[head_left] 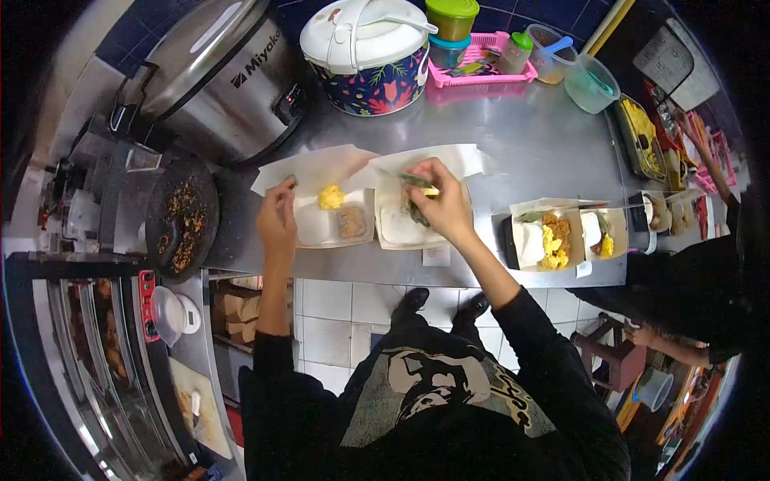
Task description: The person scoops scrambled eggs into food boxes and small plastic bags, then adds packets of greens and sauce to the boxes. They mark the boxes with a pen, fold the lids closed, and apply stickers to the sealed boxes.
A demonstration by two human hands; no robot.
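Two open paper meal boxes lie side by side on the steel counter (pixel 529 152). The left box (pixel 317 228) holds a yellow egg piece (pixel 330 196) and a brown patty (pixel 350 222). Over its left edge my left hand (pixel 277 216) hovers, its fingers pinched on something small and dark. My right hand (pixel 437 200) is above the right box (pixel 395 226), gripping green leafy vegetables (pixel 415 181) over the white rice.
A big steel Miyako cooker (pixel 216 76) and a floral rice cooker (pixel 370 52) stand at the back. A pink tray (pixel 480 68) carries jars. Two filled boxes (pixel 553 236) sit to the right, by another person's dark sleeve (pixel 682 289). A dark pan (pixel 183 215) is left.
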